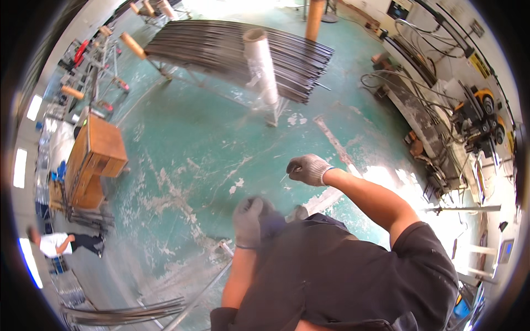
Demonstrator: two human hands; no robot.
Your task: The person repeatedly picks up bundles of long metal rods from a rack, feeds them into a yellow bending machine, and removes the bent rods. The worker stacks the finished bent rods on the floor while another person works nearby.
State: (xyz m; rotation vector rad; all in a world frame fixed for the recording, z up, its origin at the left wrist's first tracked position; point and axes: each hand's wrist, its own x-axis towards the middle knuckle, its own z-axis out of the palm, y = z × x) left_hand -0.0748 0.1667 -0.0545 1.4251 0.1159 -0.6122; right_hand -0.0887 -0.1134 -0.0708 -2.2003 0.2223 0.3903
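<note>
Both of my hands wear light grey knit gloves with darker fingers. My right hand (310, 169) is held out in front of me over the green floor, its fingers curled closed. A very thin pale line shows by its fingertips, too fine to name. My left hand (248, 225) is low, close to my body and beside my dark trousers, slightly blurred. Its thumb lies against the bent fingers; whatever they may hold is hidden.
Ahead stands a rack with long dark metal rods (215, 49) and a plastic-wrapped roll (264, 71). A wooden cabinet (96, 149) and another person (61, 243) are at left. Machinery with cables (430, 116) lines the right wall. More rods (127, 314) and a metal bar (199, 298) lie lower left.
</note>
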